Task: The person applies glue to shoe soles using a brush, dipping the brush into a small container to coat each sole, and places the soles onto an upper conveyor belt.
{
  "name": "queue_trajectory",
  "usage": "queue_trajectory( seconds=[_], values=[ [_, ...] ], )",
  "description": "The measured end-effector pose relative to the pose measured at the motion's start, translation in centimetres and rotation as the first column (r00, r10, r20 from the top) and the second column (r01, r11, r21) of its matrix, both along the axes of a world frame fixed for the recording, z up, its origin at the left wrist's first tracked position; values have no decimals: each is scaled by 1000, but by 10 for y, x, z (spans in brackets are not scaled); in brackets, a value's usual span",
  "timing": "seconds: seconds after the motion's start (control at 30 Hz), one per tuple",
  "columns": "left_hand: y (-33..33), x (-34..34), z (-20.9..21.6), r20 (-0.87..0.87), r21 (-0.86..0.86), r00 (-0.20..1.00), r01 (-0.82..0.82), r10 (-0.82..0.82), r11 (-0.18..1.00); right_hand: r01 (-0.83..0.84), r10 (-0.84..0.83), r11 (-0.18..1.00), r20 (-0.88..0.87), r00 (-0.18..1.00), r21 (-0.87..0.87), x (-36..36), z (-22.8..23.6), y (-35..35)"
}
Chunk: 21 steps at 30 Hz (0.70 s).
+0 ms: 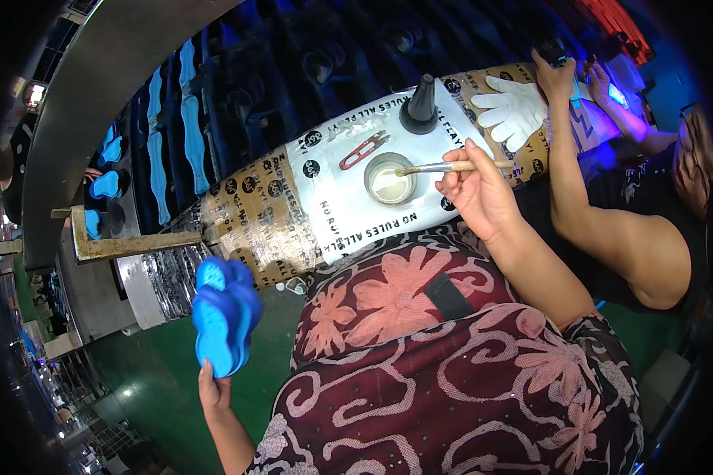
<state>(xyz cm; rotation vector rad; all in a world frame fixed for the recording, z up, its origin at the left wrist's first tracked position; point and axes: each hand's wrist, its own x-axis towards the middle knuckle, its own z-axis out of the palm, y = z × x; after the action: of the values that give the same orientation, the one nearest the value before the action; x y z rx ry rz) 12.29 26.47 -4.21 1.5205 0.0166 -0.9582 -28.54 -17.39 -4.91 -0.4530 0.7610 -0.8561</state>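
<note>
Away from the bench, at lower left, my left hand (pixel 214 389) grips a small stack of blue shoe soles (pixel 222 328) by its lower end. My right hand (pixel 479 194) pinches the wooden handle of a paintbrush (pixel 444 167). The brush's bristle tip sits over a round cup (pixel 390 198) that holds a whitish liquid. Beside the cup lie red-handled thread snips (pixel 363 152). Behind it stands a black cone-shaped nozzle bottle (pixel 421 111). All rest on a white printed sheet (pixel 337 226) taped over brown cardboard.
Rows of blue soles (pixel 192 146) lie on the dark conveyor at the far left. A white glove (pixel 511 113) is on the cardboard at right. There, a co-worker's arm (pixel 574 170) reaches over, hand on a dark object. A wooden frame corner (pixel 139 245) juts out at left.
</note>
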Motion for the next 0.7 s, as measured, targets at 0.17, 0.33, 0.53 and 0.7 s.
queue_trajectory(
  seconds=[0.17,0.33,0.53,0.7],
  values=[
    [-92,-23,-18,7,-19,999,-37,37,999,54,-54,998,-2,999,12,-6,4,5],
    [-144,-14,-15,218,163,975,-3,-33,987,98,-99,995,6,995,23,-12,4,6],
    [-177,-53,15,609,377,697,165,-378,911,96,-96,995,8,995,29,-12,-2,1],
    [-197,-96,2,-9,206,967,252,-256,945,0,-55,980,-269,962,-199,-4,8,-4]
  ],
)
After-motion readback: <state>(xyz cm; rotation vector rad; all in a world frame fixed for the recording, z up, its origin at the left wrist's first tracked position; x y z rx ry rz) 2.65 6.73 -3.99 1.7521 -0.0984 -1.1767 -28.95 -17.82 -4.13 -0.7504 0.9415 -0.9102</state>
